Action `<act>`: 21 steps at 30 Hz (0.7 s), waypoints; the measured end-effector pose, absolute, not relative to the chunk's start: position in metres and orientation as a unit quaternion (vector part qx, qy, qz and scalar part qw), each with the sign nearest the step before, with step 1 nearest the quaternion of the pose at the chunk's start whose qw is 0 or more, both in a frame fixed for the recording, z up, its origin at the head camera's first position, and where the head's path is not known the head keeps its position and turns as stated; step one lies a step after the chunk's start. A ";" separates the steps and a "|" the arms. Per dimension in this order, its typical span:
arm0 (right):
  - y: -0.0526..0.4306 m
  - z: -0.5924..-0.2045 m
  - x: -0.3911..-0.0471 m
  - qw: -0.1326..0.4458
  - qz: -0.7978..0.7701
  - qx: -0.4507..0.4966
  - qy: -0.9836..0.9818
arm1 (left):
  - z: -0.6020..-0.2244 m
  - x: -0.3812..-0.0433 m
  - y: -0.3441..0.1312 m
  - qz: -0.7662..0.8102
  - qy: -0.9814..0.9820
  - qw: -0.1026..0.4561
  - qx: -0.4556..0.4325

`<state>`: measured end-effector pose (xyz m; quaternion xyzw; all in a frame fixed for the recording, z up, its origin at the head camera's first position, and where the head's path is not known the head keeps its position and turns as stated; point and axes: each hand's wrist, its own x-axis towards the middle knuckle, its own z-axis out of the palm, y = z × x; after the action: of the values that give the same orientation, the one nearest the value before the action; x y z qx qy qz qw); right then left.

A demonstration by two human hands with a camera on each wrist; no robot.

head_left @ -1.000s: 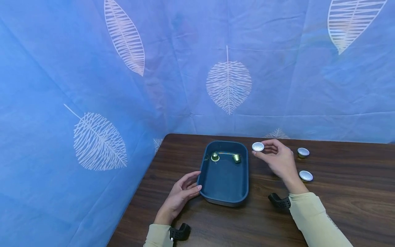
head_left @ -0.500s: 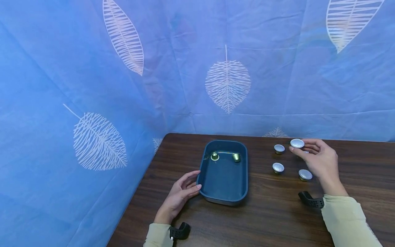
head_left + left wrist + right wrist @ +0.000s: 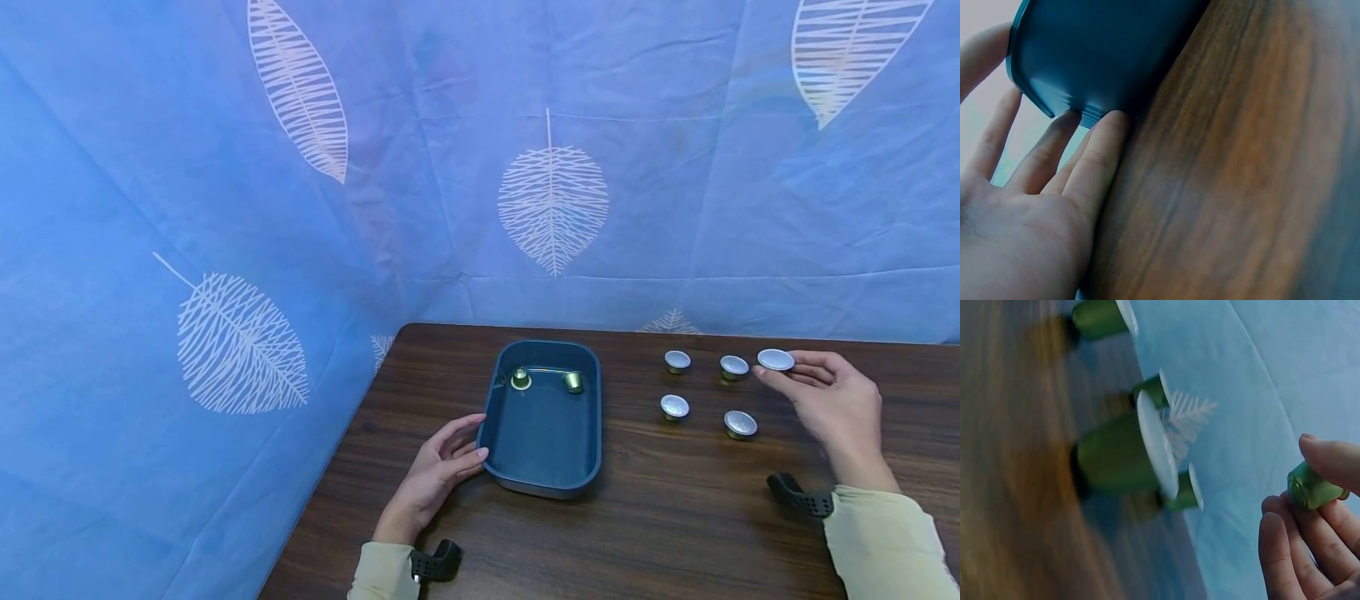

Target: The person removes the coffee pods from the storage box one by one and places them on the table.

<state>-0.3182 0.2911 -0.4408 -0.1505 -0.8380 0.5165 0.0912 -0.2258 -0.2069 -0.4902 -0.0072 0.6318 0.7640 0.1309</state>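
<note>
My right hand (image 3: 840, 400) pinches a green coffee capsule (image 3: 776, 360) between thumb and fingers, its silvery lid facing up, at the right end of the back row. In the right wrist view, the fingers hold the green body of this capsule (image 3: 1311, 486). Four-fingered contact is partly visible where my left hand (image 3: 435, 475) rests against the left side of a dark blue tray (image 3: 543, 442); the fingers (image 3: 1100, 150) are fairly straight on its outer wall. Inside the tray, one capsule (image 3: 521, 377) stands lid down and another capsule (image 3: 573, 382) lies tipped.
Several capsules stand lid up on the brown wooden table (image 3: 637, 533), including a back-left capsule (image 3: 677, 361), a back-middle capsule (image 3: 734, 367), a front-left capsule (image 3: 675, 407) and a front-right capsule (image 3: 741, 424). A blue leaf-patterned cloth (image 3: 450, 208) hangs behind the table.
My right hand has carried its capsule rightward from beside the tray, past the standing capsules, to the back row's right end. Capsules it had hidden now show. The left hand stays at the tray.
</note>
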 end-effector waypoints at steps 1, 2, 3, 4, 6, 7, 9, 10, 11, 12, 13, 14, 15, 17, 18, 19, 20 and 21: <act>0.294 -0.443 -0.318 0.090 0.519 -0.153 -0.836 | -0.490 -0.226 -0.207 0.763 0.633 0.131 -0.008; 0.296 -0.446 -0.318 0.089 0.521 -0.154 -0.835 | -0.489 -0.226 -0.207 0.762 0.634 0.131 -0.008; 0.299 -0.448 -0.318 0.089 0.521 -0.157 -0.834 | -0.489 -0.225 -0.207 0.761 0.635 0.131 -0.008; 0.301 -0.451 -0.319 0.089 0.515 -0.159 -0.837 | -0.489 -0.225 -0.207 0.760 0.637 0.131 -0.009; 0.304 -0.457 -0.319 0.086 0.499 -0.165 -0.847 | -0.489 -0.225 -0.206 0.758 0.640 0.129 -0.009; 0.306 -0.459 -0.320 0.082 0.488 -0.167 -0.853 | -0.489 -0.225 -0.206 0.757 0.640 0.129 -0.010; 0.309 -0.464 -0.321 0.068 0.463 -0.172 -0.867 | -0.490 -0.224 -0.206 0.756 0.641 0.129 -0.011; 0.311 -0.467 -0.321 0.059 0.454 -0.175 -0.872 | -0.490 -0.224 -0.206 0.756 0.641 0.129 -0.012; 0.313 -0.469 -0.321 0.051 0.449 -0.175 -0.875 | -0.490 -0.224 -0.206 0.756 0.641 0.130 -0.012; 0.315 -0.471 -0.321 0.042 0.445 -0.174 -0.877 | -0.490 -0.223 -0.206 0.756 0.641 0.130 -0.014; 0.316 -0.472 -0.321 0.037 0.442 -0.171 -0.880 | -0.489 -0.223 -0.207 0.756 0.641 0.131 -0.015; 0.317 -0.474 -0.321 0.034 0.440 -0.170 -0.881 | -0.489 -0.223 -0.207 0.756 0.641 0.132 -0.015; 0.318 -0.475 -0.321 0.032 0.439 -0.167 -0.882 | -0.488 -0.223 -0.207 0.756 0.640 0.132 -0.015; 0.320 -0.477 -0.321 0.031 0.438 -0.161 -0.884 | -0.487 -0.223 -0.207 0.756 0.640 0.133 -0.017; 0.321 -0.478 -0.322 0.032 0.434 -0.159 -0.886 | -0.487 -0.223 -0.206 0.756 0.641 0.133 -0.018; 0.321 -0.478 -0.322 0.033 0.431 -0.157 -0.888 | -0.487 -0.223 -0.206 0.756 0.640 0.134 -0.019; 0.321 -0.479 -0.322 0.035 0.426 -0.155 -0.891 | -0.486 -0.223 -0.206 0.756 0.640 0.135 -0.020; 0.321 -0.479 -0.322 0.035 0.420 -0.150 -0.894 | -0.486 -0.223 -0.206 0.756 0.640 0.135 -0.020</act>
<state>-0.3218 0.3212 -0.4789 -0.1505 -0.8943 0.4200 0.0353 -0.2230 -0.2064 -0.4859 -0.0203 0.6399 0.7562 0.1350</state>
